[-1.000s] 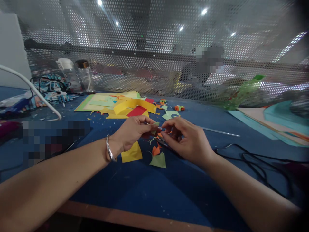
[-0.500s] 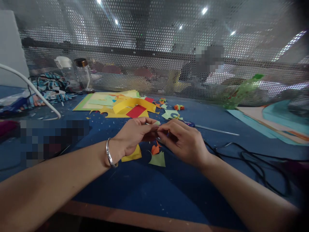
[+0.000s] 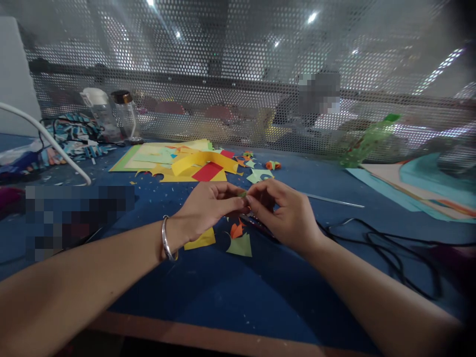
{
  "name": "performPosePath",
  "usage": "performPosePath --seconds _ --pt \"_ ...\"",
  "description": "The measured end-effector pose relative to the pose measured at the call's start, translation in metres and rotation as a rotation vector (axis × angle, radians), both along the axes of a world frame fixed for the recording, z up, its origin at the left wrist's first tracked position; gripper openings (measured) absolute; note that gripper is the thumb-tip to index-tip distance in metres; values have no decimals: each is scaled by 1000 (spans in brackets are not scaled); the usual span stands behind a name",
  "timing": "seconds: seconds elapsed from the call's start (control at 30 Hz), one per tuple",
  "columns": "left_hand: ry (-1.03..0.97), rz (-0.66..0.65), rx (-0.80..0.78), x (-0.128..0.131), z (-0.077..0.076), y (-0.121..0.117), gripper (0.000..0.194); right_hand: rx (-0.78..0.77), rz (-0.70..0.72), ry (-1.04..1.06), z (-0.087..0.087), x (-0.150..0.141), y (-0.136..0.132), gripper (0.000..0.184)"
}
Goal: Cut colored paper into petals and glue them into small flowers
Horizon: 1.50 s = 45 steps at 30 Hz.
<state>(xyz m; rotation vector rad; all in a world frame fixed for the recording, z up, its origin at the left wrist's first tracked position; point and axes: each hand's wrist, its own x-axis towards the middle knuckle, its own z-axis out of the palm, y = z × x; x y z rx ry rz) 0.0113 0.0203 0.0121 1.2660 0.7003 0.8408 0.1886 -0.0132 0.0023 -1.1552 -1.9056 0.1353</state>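
My left hand [image 3: 211, 206] and my right hand [image 3: 284, 210] meet fingertip to fingertip above the blue table. A small piece of green paper [image 3: 243, 195] is pinched between them, mostly hidden by the fingers. Below the hands lie a yellow paper piece [image 3: 201, 240], an orange paper scrap [image 3: 236, 230] and a light green paper scrap [image 3: 241, 245]. A dark, slim object [image 3: 260, 228] shows under my right hand; its kind is unclear. Beyond the fingers sit light green cut paper [image 3: 260, 176] and a small orange and green paper roll [image 3: 273, 165].
Yellow, red and green paper sheets [image 3: 148, 156] lie at the back. A metal ruler [image 3: 334, 200] and black cable [image 3: 390, 248] are on the right, with blue paper [image 3: 390, 193] and a green bottle [image 3: 372, 139]. Two clear bottles [image 3: 128, 119] stand back left, near a white curved tube [image 3: 55, 144].
My right hand's fingers have turned and shifted around the green paper, which shows less. The dark slim object beneath them has come into view. The whole view has shifted slightly.
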Motion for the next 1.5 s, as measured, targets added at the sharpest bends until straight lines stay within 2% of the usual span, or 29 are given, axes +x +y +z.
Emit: performPosePath --seconds 0.17,0.43,0.6,0.77,0.9,1.0,1.07,1.13,1.23,1.3,1.4,1.5 --pt "41 36 60 1 0 -1 18 -2 2 12 0 -1 0 5" --pt "104 76 153 0 2 -3 11 -55 -16 53 -1 -1 -1 6" --pt "157 78 197 0 1 -1 6 -61 -6 53 -2 -1 0 8" --pt "223 62 246 0 -2 2 7 -59 2 7 0 -1 0 2" --pt "328 37 448 -4 -7 8 12 -113 23 10 1 0 1 2" --pt "395 108 667 -7 -9 9 11 -157 49 17 1 0 1 2" --pt "401 153 707 -7 -8 9 9 -174 53 19 1 0 0 3" --pt "345 132 582 -7 -6 9 8 -194 52 53 2 -1 -1 6" --pt "162 57 235 -6 -3 10 12 -226 48 146 4 -2 -2 13" --pt "68 46 77 -5 -2 11 14 -246 44 186 6 -2 -2 15" --pt "17 40 9 -5 -3 13 16 -304 44 234 8 -2 -2 18" --pt "-12 29 46 -4 -5 13 16 -385 66 294 9 -2 -1 21"
